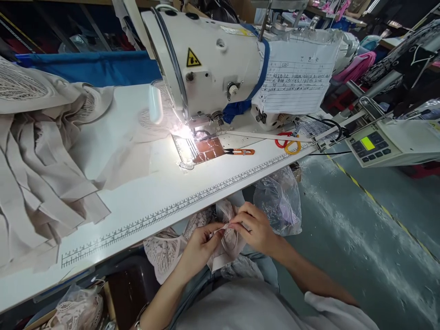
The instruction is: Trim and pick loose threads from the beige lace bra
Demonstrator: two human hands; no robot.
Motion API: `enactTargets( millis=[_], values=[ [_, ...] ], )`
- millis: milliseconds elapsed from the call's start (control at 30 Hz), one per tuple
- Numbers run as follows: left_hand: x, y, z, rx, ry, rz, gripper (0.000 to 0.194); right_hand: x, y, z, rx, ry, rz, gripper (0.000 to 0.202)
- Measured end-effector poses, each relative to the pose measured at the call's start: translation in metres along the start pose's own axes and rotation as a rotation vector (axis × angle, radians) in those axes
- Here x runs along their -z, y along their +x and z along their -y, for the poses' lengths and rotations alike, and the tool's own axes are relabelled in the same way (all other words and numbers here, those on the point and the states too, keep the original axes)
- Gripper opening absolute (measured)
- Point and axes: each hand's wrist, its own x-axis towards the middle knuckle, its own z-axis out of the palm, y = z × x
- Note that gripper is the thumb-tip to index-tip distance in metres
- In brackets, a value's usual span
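Below the sewing machine (213, 64), the left hand (201, 247) and right hand (256, 228) hold the beige lace garment (225, 250), fingers pinched on its edge; likely light, soft and snag-prone, best gripped by the seam.

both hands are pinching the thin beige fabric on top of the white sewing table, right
Not on top: the head view shows the left hand and right hand pinching the thin beige fabric in front of the white sewing table, over the lap.
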Motion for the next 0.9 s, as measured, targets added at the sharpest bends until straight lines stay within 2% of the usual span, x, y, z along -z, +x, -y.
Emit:
enactTargets(
  millis=[167,233,433,533,567,633,733,833,900],
  values=[
    [-0.001,0.002,0.002,-0.030,-0.006,-0.015,0.044,-0.003,0.002,-0.001,0.148,-0.126,0.029,0.015],
    [-0.001,0.003,0.003,-0.034,-0.012,-0.016,0.045,-0.003,0.003,-0.003,0.139,-0.122,0.024,0.020],
    [-0.003,0.005,0.002,-0.022,-0.035,-0.006,0.041,0.005,0.014,0.000,-0.069,0.272,0.060,0.017],
    [-0.006,0.007,0.001,-0.050,-0.045,0.034,0.038,0.002,0.016,0.001,-0.052,0.541,0.239,0.020],
    [-0.007,0.008,0.002,-0.072,-0.031,0.041,0.036,0.000,0.015,-0.002,-0.041,0.552,0.293,0.022],
    [-0.006,0.009,0.004,-0.125,0.007,0.029,0.035,-0.002,0.010,-0.015,-0.031,0.403,0.323,0.023],
    [-0.004,0.011,0.009,-0.182,0.040,-0.019,0.035,0.005,0.000,-0.047,-0.092,0.076,0.208,0.022],
    [-0.002,0.010,0.014,-0.199,0.090,-0.059,0.035,0.021,-0.006,-0.071,-0.192,-0.038,0.126,0.022],
    [-0.003,0.010,0.015,-0.195,0.116,-0.089,0.033,0.029,-0.007,-0.070,-0.230,-0.070,0.096,0.020]
  ],
)
